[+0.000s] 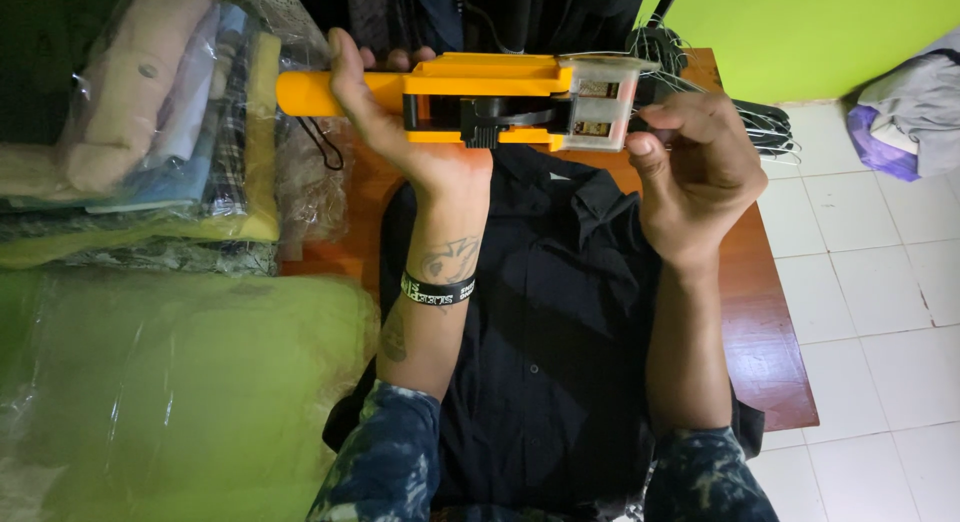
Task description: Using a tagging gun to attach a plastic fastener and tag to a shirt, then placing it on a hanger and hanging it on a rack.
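Right now your left hand [385, 122] is wrapped around the handle of an orange label gun [470, 107], fingers curled over the top edge and clamped on it, holding it level above a black shirt [545, 312] spread on a wooden table [770, 312]. Your right hand [695, 177] is at the gun's clear front end, fingers bent in and touching that end; whether they pinch anything there you cannot tell from this angle. A bundle of wire hangers [760, 127] lies just beyond your right hand at the table's far edge, and stacks of bagged folded clothes [170, 132] sit to your left. As for trouble, the gun rides only on your left grip, so a pull from the right hand could likely twist it off level or tip it onto the shirt. Your right fingers sit close to the working end, and a squeeze of the handle while they are there could catch them. The hangers are near enough that a drifting elbow or hand might snag them and drag them off the table.
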